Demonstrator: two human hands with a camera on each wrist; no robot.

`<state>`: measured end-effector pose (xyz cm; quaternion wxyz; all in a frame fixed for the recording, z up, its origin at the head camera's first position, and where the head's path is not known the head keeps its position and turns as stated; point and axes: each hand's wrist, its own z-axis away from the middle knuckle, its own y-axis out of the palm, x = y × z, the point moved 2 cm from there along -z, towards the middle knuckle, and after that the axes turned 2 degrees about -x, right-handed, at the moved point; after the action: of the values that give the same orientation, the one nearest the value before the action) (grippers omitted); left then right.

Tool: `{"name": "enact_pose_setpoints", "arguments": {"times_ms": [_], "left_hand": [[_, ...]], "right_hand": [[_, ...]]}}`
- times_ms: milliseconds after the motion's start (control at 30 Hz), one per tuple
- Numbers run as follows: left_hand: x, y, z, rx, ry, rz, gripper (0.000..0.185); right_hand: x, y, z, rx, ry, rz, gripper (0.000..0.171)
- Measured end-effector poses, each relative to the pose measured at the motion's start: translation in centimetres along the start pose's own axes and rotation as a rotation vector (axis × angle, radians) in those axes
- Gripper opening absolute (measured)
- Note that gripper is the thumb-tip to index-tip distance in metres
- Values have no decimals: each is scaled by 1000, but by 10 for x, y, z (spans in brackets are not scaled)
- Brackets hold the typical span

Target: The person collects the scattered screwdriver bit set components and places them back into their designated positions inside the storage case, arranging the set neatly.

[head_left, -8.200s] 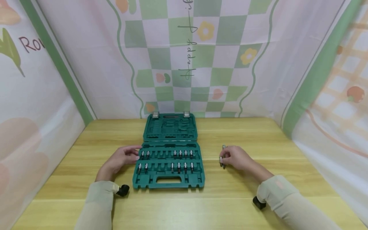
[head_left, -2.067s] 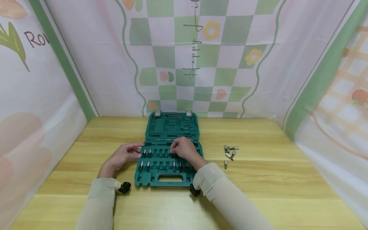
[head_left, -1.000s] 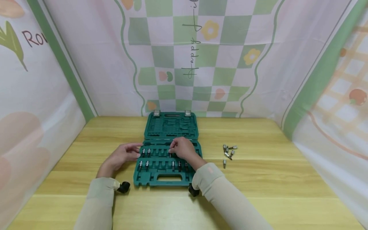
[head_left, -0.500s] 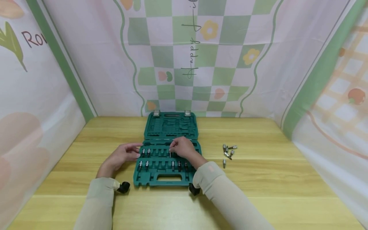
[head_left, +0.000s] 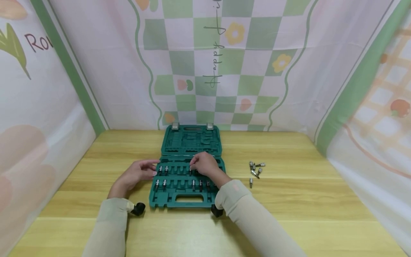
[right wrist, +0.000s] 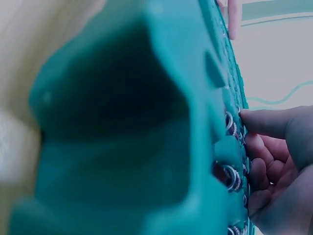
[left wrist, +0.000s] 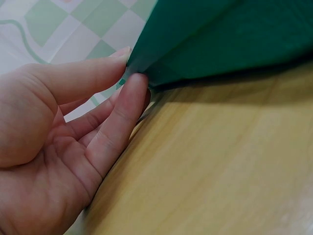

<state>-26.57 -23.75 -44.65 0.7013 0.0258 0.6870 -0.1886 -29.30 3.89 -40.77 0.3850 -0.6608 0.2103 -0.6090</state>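
Right hand (head_left: 205, 166) pinches a socket bit (head_left: 190, 171) in the upper row of the green case (head_left: 187, 200) and should pull straight up, while left hand (head_left: 136, 174), fingers straight, braces the case's left edge.

The backdrop cloth (head_left: 205, 53) bears sideways handwriting reading "Happy" at upper centre. The left cloth wall (head_left: 38, 89) shows "Ro", cut off, at upper left.
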Motion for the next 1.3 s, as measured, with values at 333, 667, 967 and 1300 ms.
{"name": "enact_pose_setpoints", "arguments": {"times_ms": [333,667,967,1300], "left_hand": [[0,0,0,5,-10,4,50],[0,0,0,9,-7,9,49],[1,-1,-1,4,-14,13,49],[0,0,-1,6,-19,27,49]], "right_hand": [[0,-3,0,58,-22,-35,7],[-9,-13,2,103,-103,-127,6],[-22,-23,6,51,-134,-211,9],[-33,-40,14,-23,-89,-263,11]]}}
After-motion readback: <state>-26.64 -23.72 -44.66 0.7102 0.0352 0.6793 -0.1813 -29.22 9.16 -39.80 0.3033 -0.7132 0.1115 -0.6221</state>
